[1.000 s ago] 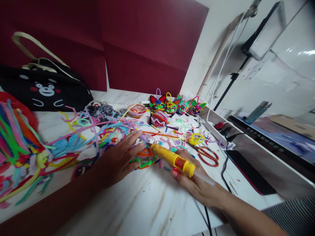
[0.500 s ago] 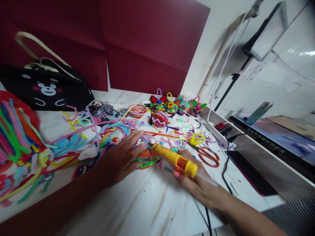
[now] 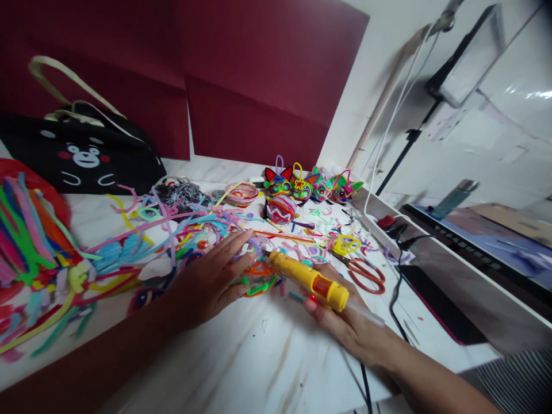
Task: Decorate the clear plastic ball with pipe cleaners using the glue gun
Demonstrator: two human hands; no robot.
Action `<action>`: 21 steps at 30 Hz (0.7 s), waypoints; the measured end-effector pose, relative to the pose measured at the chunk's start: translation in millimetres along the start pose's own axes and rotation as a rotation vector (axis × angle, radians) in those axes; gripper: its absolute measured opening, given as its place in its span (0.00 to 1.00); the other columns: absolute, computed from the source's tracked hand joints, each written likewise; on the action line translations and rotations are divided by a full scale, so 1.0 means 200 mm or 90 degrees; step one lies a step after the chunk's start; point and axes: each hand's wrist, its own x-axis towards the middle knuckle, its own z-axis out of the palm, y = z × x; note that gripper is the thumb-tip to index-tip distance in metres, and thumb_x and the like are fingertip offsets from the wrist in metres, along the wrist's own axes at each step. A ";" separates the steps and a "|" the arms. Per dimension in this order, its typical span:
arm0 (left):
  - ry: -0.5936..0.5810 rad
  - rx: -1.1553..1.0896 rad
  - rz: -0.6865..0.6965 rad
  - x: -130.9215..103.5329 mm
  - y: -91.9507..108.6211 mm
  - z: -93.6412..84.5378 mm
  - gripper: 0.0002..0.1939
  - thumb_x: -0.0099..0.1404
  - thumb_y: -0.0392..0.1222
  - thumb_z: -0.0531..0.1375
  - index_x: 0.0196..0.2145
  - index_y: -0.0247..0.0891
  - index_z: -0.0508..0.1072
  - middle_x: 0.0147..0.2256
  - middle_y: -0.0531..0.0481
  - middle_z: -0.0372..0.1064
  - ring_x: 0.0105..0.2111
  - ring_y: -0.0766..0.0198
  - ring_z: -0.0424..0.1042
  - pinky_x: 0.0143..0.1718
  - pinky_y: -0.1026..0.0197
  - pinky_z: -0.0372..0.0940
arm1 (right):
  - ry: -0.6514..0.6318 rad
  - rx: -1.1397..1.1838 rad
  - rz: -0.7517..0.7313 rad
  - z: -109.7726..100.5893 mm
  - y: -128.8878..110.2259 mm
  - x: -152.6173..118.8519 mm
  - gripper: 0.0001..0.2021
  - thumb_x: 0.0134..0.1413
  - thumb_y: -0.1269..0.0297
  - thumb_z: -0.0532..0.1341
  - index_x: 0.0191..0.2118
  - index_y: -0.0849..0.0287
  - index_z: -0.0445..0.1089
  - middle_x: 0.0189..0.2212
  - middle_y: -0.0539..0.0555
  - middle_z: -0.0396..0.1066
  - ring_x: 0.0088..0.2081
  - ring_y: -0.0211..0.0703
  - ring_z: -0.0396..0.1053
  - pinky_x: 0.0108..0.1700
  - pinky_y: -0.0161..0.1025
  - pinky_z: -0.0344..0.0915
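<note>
My right hand (image 3: 345, 322) is wrapped round a yellow hot glue gun (image 3: 308, 279) with a small red light; a clear glue stick (image 3: 366, 310) juts from its back end. The gun's nozzle points left, at a pipe-cleaner craft (image 3: 259, 279) with orange and green outlines on a clear-looking base. My left hand (image 3: 215, 273) lies at the craft's left side, fingers stretched out and thumb near its edge. A purple pipe cleaner (image 3: 253, 244) runs near those fingertips. Part of the craft is hidden by the hand, and whether nozzle and craft touch I cannot tell.
Orange-handled scissors (image 3: 365, 276) lie right of the gun. Pipe cleaners (image 3: 121, 250) and scraps cover the left and back. Several finished masks (image 3: 278, 184) stand by a wrapped ball (image 3: 281, 209). A black bag (image 3: 81, 152), a black phone-like slab (image 3: 437, 305) and a cord (image 3: 394, 299) border the area.
Almost nothing differs. The glue gun and my right hand have shifted very slightly to the right; my left hand stays in place.
</note>
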 end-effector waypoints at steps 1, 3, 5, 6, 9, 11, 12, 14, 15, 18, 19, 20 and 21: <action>-0.002 0.000 -0.001 0.00 0.00 0.00 0.23 0.70 0.32 0.54 0.60 0.36 0.56 0.69 0.31 0.45 0.69 0.48 0.48 0.67 0.43 0.52 | -0.001 -0.004 -0.002 0.00 0.00 0.00 0.07 0.67 0.60 0.52 0.40 0.52 0.65 0.34 0.53 0.70 0.37 0.47 0.68 0.41 0.49 0.69; -0.008 0.001 -0.002 0.00 0.00 0.00 0.24 0.70 0.32 0.54 0.61 0.36 0.55 0.69 0.31 0.45 0.69 0.48 0.47 0.67 0.42 0.52 | -0.002 -0.011 -0.006 0.00 0.00 0.00 0.07 0.67 0.59 0.51 0.40 0.52 0.64 0.34 0.53 0.69 0.37 0.48 0.68 0.40 0.50 0.69; -0.012 0.002 -0.002 0.00 0.00 0.00 0.24 0.70 0.32 0.54 0.62 0.37 0.54 0.69 0.31 0.44 0.70 0.48 0.46 0.67 0.42 0.51 | 0.000 -0.016 -0.011 0.01 -0.01 0.00 0.07 0.67 0.59 0.51 0.40 0.52 0.63 0.34 0.53 0.69 0.36 0.48 0.68 0.40 0.50 0.69; -0.013 0.002 -0.001 0.00 0.00 0.00 0.24 0.70 0.33 0.54 0.62 0.37 0.53 0.69 0.31 0.44 0.70 0.48 0.45 0.67 0.42 0.51 | 0.003 -0.017 -0.014 0.01 -0.01 0.00 0.07 0.67 0.59 0.51 0.40 0.52 0.63 0.34 0.53 0.69 0.36 0.48 0.68 0.39 0.50 0.69; -0.009 0.007 0.001 0.00 0.00 0.00 0.23 0.70 0.33 0.53 0.61 0.36 0.54 0.68 0.30 0.45 0.70 0.49 0.45 0.67 0.43 0.52 | 0.010 -0.014 -0.017 0.01 -0.01 0.00 0.07 0.68 0.60 0.51 0.41 0.52 0.64 0.34 0.53 0.69 0.36 0.47 0.68 0.40 0.49 0.69; -0.008 0.012 0.000 0.00 0.01 -0.01 0.22 0.71 0.33 0.53 0.60 0.35 0.56 0.68 0.29 0.46 0.70 0.49 0.46 0.67 0.43 0.52 | 0.007 -0.016 -0.007 0.00 -0.01 0.00 0.07 0.68 0.60 0.51 0.41 0.53 0.65 0.34 0.53 0.70 0.37 0.47 0.69 0.41 0.48 0.69; -0.007 0.013 0.000 0.00 0.01 -0.01 0.21 0.71 0.33 0.53 0.60 0.35 0.56 0.68 0.29 0.47 0.69 0.49 0.47 0.67 0.43 0.52 | 0.002 -0.022 0.000 0.00 -0.01 0.00 0.07 0.68 0.61 0.51 0.41 0.54 0.65 0.35 0.54 0.70 0.37 0.47 0.69 0.42 0.48 0.70; -0.008 0.015 0.000 0.00 0.01 -0.01 0.20 0.71 0.33 0.53 0.59 0.34 0.57 0.67 0.28 0.47 0.69 0.48 0.47 0.67 0.43 0.53 | -0.008 -0.034 0.010 0.00 -0.02 0.00 0.08 0.68 0.62 0.51 0.40 0.55 0.66 0.34 0.53 0.71 0.37 0.46 0.70 0.42 0.46 0.70; -0.007 0.015 0.002 0.00 0.01 -0.01 0.20 0.70 0.33 0.54 0.59 0.34 0.57 0.67 0.28 0.47 0.69 0.48 0.48 0.67 0.43 0.52 | -0.010 -0.038 0.013 0.00 -0.02 0.00 0.09 0.68 0.62 0.50 0.40 0.56 0.66 0.34 0.53 0.71 0.37 0.45 0.70 0.42 0.46 0.70; -0.005 0.014 0.003 0.00 0.01 -0.02 0.20 0.70 0.32 0.54 0.59 0.34 0.57 0.67 0.29 0.47 0.69 0.48 0.48 0.67 0.44 0.52 | -0.002 -0.038 0.018 -0.01 -0.03 0.00 0.11 0.69 0.60 0.50 0.40 0.56 0.67 0.34 0.54 0.72 0.37 0.46 0.71 0.43 0.46 0.71; -0.005 0.013 0.004 0.00 0.01 -0.02 0.20 0.70 0.32 0.54 0.59 0.34 0.57 0.68 0.29 0.47 0.69 0.48 0.48 0.67 0.44 0.52 | 0.000 -0.036 0.019 -0.01 -0.03 0.00 0.11 0.69 0.59 0.50 0.40 0.55 0.67 0.34 0.54 0.72 0.37 0.46 0.71 0.43 0.46 0.71; -0.006 0.012 0.004 0.00 0.01 -0.01 0.20 0.70 0.32 0.54 0.59 0.34 0.57 0.68 0.29 0.47 0.69 0.47 0.48 0.67 0.44 0.52 | 0.002 -0.032 0.019 -0.01 -0.03 0.00 0.11 0.69 0.58 0.50 0.40 0.55 0.67 0.34 0.54 0.72 0.37 0.46 0.71 0.43 0.47 0.71; -0.007 0.011 0.003 0.00 0.01 -0.01 0.20 0.70 0.32 0.54 0.59 0.34 0.57 0.68 0.29 0.46 0.69 0.47 0.48 0.67 0.43 0.52 | 0.003 -0.028 0.018 -0.01 -0.03 0.00 0.11 0.69 0.58 0.50 0.40 0.55 0.67 0.34 0.54 0.72 0.37 0.46 0.71 0.43 0.47 0.71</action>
